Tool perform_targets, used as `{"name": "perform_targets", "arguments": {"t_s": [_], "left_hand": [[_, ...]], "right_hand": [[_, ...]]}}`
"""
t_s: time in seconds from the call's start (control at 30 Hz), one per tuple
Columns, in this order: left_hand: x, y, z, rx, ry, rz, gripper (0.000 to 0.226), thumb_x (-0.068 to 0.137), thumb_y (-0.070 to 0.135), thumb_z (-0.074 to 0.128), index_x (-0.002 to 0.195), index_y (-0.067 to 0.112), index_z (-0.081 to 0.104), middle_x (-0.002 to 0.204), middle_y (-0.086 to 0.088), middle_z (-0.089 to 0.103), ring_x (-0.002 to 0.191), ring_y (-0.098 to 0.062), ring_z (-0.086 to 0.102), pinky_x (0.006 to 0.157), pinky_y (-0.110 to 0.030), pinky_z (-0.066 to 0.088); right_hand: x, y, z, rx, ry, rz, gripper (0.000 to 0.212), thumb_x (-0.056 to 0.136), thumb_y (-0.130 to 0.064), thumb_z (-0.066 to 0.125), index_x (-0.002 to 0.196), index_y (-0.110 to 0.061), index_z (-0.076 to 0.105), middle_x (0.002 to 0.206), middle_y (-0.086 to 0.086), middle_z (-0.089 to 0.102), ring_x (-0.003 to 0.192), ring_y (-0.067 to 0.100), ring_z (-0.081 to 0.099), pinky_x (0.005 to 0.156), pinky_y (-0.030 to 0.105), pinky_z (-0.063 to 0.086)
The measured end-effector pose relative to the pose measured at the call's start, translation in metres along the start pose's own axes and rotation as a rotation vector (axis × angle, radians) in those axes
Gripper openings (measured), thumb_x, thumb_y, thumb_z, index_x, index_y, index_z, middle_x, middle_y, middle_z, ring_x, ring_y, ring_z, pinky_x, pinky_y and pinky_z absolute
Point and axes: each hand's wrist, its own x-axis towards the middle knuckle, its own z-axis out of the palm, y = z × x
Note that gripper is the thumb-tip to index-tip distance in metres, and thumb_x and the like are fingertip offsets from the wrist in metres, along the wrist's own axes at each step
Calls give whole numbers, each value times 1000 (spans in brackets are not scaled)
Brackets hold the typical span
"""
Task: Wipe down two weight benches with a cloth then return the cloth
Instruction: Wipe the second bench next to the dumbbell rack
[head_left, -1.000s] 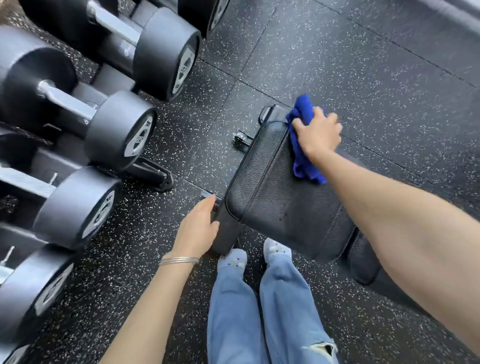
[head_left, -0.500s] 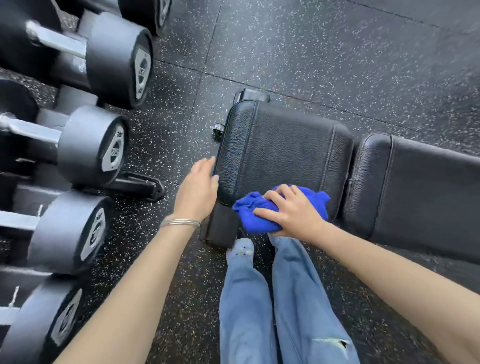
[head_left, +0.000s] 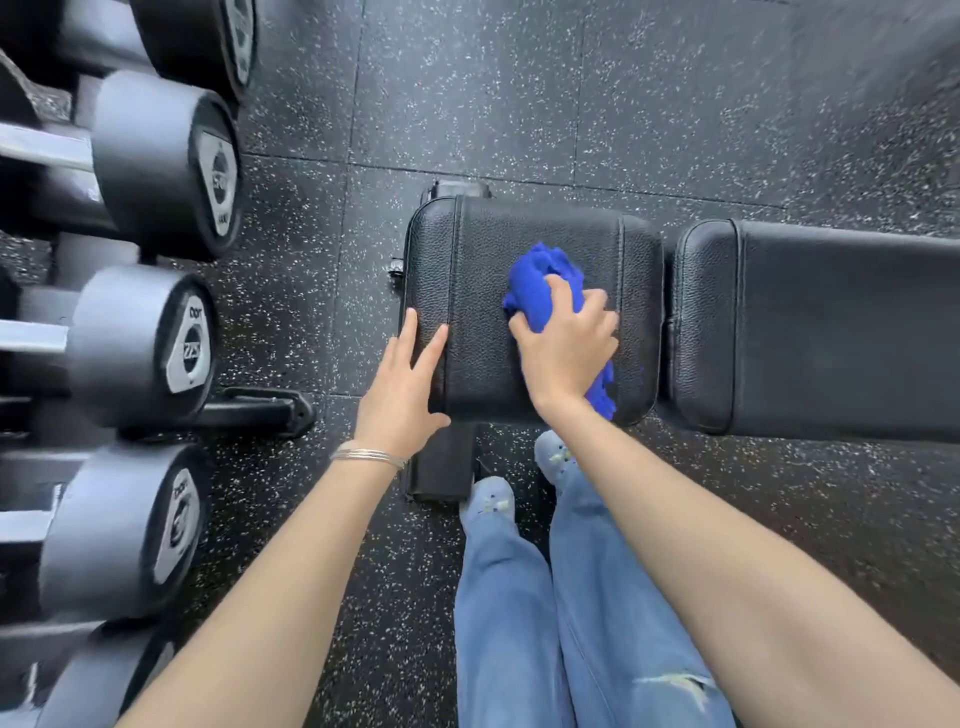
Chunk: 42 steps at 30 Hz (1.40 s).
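Observation:
A black padded weight bench lies across the middle of the view, with its seat pad (head_left: 483, 249) on the left and its longer back pad (head_left: 831, 322) on the right. A bunched blue cloth (head_left: 540, 283) sits on the seat pad. My right hand (head_left: 566, 348) grips the cloth, fingers curled round it, and holds it down on the pad. My left hand (head_left: 405, 384) rests flat on the seat pad's left edge with its fingers straight. Part of the cloth is hidden under my right hand.
A rack of black dumbbells (head_left: 150, 343) fills the left side, its foot (head_left: 260, 410) sticking out toward the bench. Speckled black rubber floor (head_left: 519, 93) surrounds the bench. My legs in blue jeans (head_left: 545, 597) stand right against the bench's near side.
My right hand has carried the cloth from the seat pad's near edge up onto the middle of the pad. My left hand has slid further onto the pad's left edge.

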Motion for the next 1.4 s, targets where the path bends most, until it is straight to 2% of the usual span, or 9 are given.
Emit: {"name": "perform_targets", "arguments": {"t_s": [0.1, 0.2, 0.3, 0.43, 0.57, 0.67, 0.93, 1.1, 1.4], "left_hand": [[0, 0, 2, -34, 57, -6, 98, 73, 24, 78, 148, 29, 15, 159, 1, -9, 144, -26, 20, 104, -43, 41], [0, 3, 5, -34, 113, -16, 91, 75, 25, 76, 147, 29, 19, 159, 1, -10, 143, -27, 23, 99, -44, 44], [-3, 8, 8, -42, 142, -44, 89, 75, 26, 76, 145, 30, 22, 158, -1, -15, 143, -28, 22, 94, -44, 47], [5, 12, 2, -67, 136, -93, 90, 78, 32, 72, 147, 32, 15, 158, -8, -11, 141, -32, 25, 93, -46, 48], [14, 14, 1, -49, 98, -141, 93, 82, 34, 69, 148, 30, 5, 159, -9, -7, 143, -30, 21, 98, -46, 44], [16, 16, 4, -42, 96, -137, 93, 83, 31, 67, 149, 28, 1, 159, -10, -10, 146, -27, 10, 103, -46, 40], [14, 24, 3, 4, 54, -181, 94, 85, 27, 65, 149, 26, -4, 158, -14, -13, 147, -27, 1, 104, -44, 39], [15, 31, -3, 99, 15, -212, 94, 87, 32, 62, 149, 24, -8, 157, -15, -15, 147, -28, 3, 102, -40, 42], [19, 40, -3, 147, -9, -240, 93, 89, 30, 59, 148, 18, -12, 156, -19, -16, 147, -31, 2, 103, -37, 41]], "right_hand": [[-14, 9, -4, -26, -37, -272, 51, 67, -40, 72, 115, -24, 63, 105, 15, 56, 89, 34, 52, 68, 41, 43], [-16, 64, -19, -59, -121, -820, 58, 48, -34, 86, 103, -22, 71, 92, 16, 63, 74, 35, 58, 60, 39, 48], [5, 120, -42, -206, -246, -1251, 51, 57, -40, 84, 103, -23, 71, 95, 15, 66, 72, 33, 58, 62, 39, 48], [47, 137, -53, -195, -228, -872, 63, 47, -29, 89, 105, -17, 71, 96, 21, 63, 78, 38, 58, 66, 44, 49], [86, 86, -42, 14, -97, -183, 52, 75, -29, 71, 124, -20, 58, 117, 21, 49, 104, 38, 47, 89, 45, 41], [121, 33, -31, 22, -47, 15, 49, 81, -41, 61, 126, -25, 51, 125, 16, 44, 112, 38, 42, 93, 46, 38], [122, -99, 7, 2, -352, -492, 55, 77, -52, 61, 127, -32, 52, 126, 11, 47, 116, 36, 43, 97, 46, 39], [140, -66, -3, 9, -369, -641, 57, 74, -47, 65, 127, -31, 52, 121, 11, 48, 110, 35, 45, 93, 43, 44], [199, 80, -48, -21, -286, -284, 28, 76, -37, 63, 94, -15, 61, 90, 14, 56, 94, 36, 57, 74, 36, 40]]}}
